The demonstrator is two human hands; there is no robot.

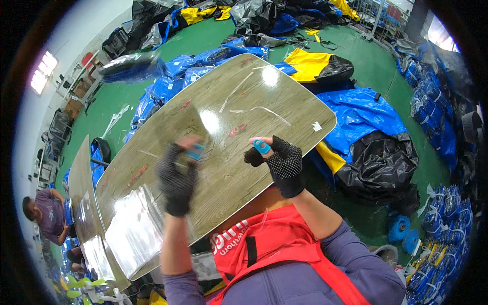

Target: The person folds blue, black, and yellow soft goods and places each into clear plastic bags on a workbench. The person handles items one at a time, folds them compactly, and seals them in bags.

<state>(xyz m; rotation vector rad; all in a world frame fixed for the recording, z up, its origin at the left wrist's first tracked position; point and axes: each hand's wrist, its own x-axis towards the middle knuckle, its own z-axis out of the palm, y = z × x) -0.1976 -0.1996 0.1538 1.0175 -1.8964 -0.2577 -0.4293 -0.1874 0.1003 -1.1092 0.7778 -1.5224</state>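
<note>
Above the wood-grain counter (223,168), the left hand (177,179) is blurred, its grip closed on a small blue piece (195,151). The right hand (282,163) pinches a blue tab (262,148) near the counter's right edge. Clear bags (133,231) lie stacked at the near-left edge.

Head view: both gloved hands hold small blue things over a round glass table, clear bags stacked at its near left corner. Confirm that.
Not quite: the head view shows a wood-grain table with rounded corners, not round glass. The left hand, right hand, blue things and clear bags stand.
</note>
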